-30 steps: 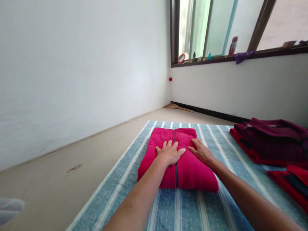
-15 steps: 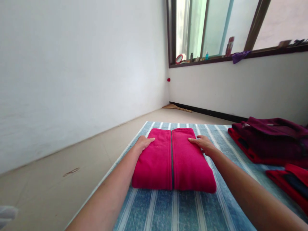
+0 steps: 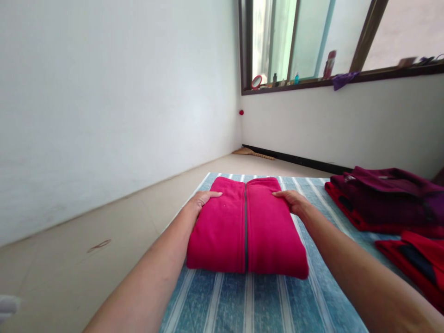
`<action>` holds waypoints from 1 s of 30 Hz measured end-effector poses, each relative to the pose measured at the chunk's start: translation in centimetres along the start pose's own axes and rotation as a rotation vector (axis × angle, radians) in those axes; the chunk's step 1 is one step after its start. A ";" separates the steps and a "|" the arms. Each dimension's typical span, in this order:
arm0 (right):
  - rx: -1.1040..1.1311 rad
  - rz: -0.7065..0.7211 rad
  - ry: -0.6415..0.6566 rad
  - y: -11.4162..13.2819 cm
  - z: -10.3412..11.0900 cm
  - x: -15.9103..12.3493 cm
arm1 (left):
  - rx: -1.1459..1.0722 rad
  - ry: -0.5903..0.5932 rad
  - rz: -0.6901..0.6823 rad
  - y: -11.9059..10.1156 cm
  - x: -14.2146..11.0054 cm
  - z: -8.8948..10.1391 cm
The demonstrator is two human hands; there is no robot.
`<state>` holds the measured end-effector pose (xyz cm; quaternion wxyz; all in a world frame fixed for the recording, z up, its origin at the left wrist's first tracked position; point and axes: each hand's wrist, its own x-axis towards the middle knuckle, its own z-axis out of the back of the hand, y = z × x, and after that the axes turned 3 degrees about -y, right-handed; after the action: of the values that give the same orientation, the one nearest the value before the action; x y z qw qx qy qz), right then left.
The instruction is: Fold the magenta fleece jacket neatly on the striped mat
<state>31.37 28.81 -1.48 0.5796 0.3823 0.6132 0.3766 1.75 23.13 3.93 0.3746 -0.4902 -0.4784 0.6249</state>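
Folded magenta fleece jacket (image 3: 272, 226) lies alone in the middle of a blue-and-white striped mat (image 3: 222, 300) on the tile floor, with its dark zip (image 3: 246, 226) running far to near down the centre. Our two hands rest on it: our left hand (image 3: 203, 202) on its left edge near the far end, and our right hand (image 3: 293, 202) on its right edge opposite. The fingers (image 3: 211, 195) of both hands lie extended along the fleece, neither clenched nor grasping a fold.

To the right we count two more piles of clothing: a dark maroon garment (image 3: 385, 194) on a red one (image 3: 347, 208) at the far right, and a red garment with a dark panel (image 3: 421, 254) nearer us.

Along the far window sill (image 3: 305, 83) we count one round red-rimmed mirror (image 3: 256, 82), two small bottles (image 3: 274, 79), one red can (image 3: 329, 64) and one hanging purple cloth (image 3: 342, 80). One straw broom (image 3: 251, 151) lies in the far corner below one small red ball (image 3: 241, 112) on the wall. One blurred white object (image 3: 7, 306) shows at the near left.
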 end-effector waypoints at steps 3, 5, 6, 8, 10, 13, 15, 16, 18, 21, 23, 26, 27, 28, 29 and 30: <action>0.063 0.147 0.017 2.3 0.6 -1.9 | -0.023 0.084 -0.009 -2.5 -2.0 0.1; 0.101 0.266 0.044 4.3 1.2 -4.0 | -0.055 0.102 -0.080 -4.5 -4.0 0.5; 0.117 0.322 0.064 5.2 1.6 -5.3 | -0.067 0.103 -0.131 -5.5 -5.2 0.7; 0.126 0.443 0.117 6.4 2.5 -8.4 | -0.056 0.105 -0.268 -6.7 -8.1 1.3; 0.104 0.636 0.178 6.3 3.5 -11.9 | 0.007 0.118 -0.430 -6.8 -11.4 2.0; 0.031 0.835 0.204 3.6 5.3 -17.3 | 0.120 0.113 -0.596 -4.4 -17.0 2.9; -0.074 0.870 0.256 0.6 6.5 -20.8 | 0.196 0.163 -0.618 -1.5 -20.8 3.4; -0.155 0.890 0.288 -1.2 7.1 -22.5 | 0.215 0.206 -0.638 0.3 -22.6 3.6; -0.349 1.012 0.287 -5.1 7.9 -25.4 | 0.294 0.186 -0.683 4.2 -25.8 3.9; -0.590 1.188 0.159 -11.6 8.9 -28.0 | 0.523 0.025 -0.757 10.4 -29.5 4.6; -0.727 1.297 0.083 -15.5 9.7 -28.7 | 0.636 -0.063 -0.824 14.0 -31.1 5.2; -0.946 1.335 0.059 -19.2 11.2 -29.2 | 0.748 -0.116 -0.788 17.3 -32.2 6.1; -0.988 1.338 0.046 -19.8 11.6 -29.3 | 0.752 -0.140 -0.757 17.8 -32.4 6.3; -1.013 1.342 0.033 -20.0 12.0 -29.6 | 0.740 -0.169 -0.720 17.9 -32.4 6.5; -1.023 1.351 0.022 -20.0 12.2 -29.8 | 0.714 -0.198 -0.675 17.8 -32.5 6.5; -1.018 1.369 0.008 -19.8 12.3 -30.1 | 0.677 -0.223 -0.626 17.5 -32.5 6.4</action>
<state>44.13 -6.61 -7.21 0.3233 0.3602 0.0053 0.8750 3.33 -13.42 -4.30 0.6300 -0.1029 -0.4098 0.6516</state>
